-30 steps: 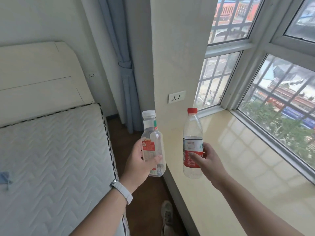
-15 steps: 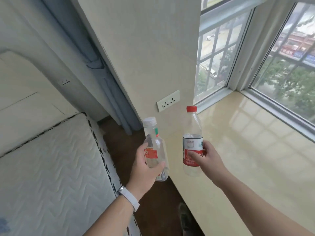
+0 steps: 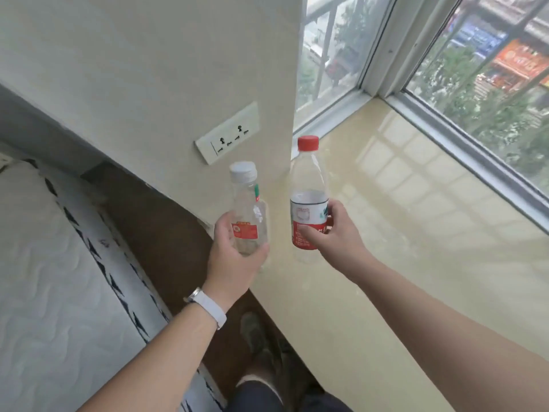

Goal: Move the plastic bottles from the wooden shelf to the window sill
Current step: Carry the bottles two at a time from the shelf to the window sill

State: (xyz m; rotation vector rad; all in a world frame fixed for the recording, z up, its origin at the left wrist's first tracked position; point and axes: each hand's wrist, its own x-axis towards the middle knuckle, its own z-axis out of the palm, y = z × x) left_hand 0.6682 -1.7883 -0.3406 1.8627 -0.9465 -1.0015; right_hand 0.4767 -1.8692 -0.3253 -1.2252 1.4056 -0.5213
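Over the sill's (image 3: 401, 221) near-left corner, both hands hold bottles upright, mid-body grips, bases clear for set-down. Left hand (image 3: 234, 257) wraps the white-capped bottle (image 3: 248, 215) at the edge; right hand (image 3: 332, 233) wraps the red-capped bottle (image 3: 309, 203) above the sill. Neither landed yet.
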